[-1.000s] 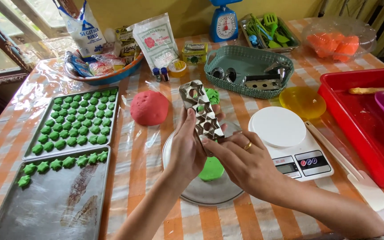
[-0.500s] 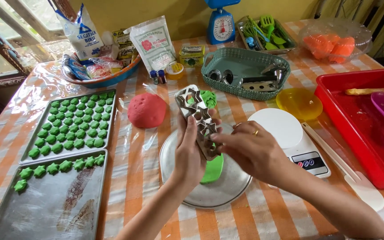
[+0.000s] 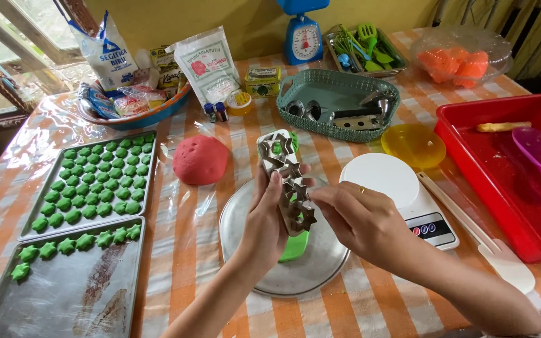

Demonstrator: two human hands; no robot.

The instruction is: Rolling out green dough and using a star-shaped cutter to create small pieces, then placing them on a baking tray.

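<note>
Since a second ago the left hand (image 3: 264, 222), grip grasping the star cutter strip (image 3: 288, 181), stays put; right hand (image 3: 361, 219) pinches its 5 o'clock end above the round plate (image 3: 320, 263).

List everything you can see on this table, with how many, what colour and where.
Star cutter strip: one, metal, held over round plate.
Green dough: one piece, on plate.
Red dough ball: one, left of plate.
Baking trays: two, grey, far left, bearing green cookies.
Digital scale: one, white, right of plate.
Red tub: one, right edge.
Green basket: one, behind.
Left hand: grips strip.
Right hand: fingertips at strip's lower end.
</note>
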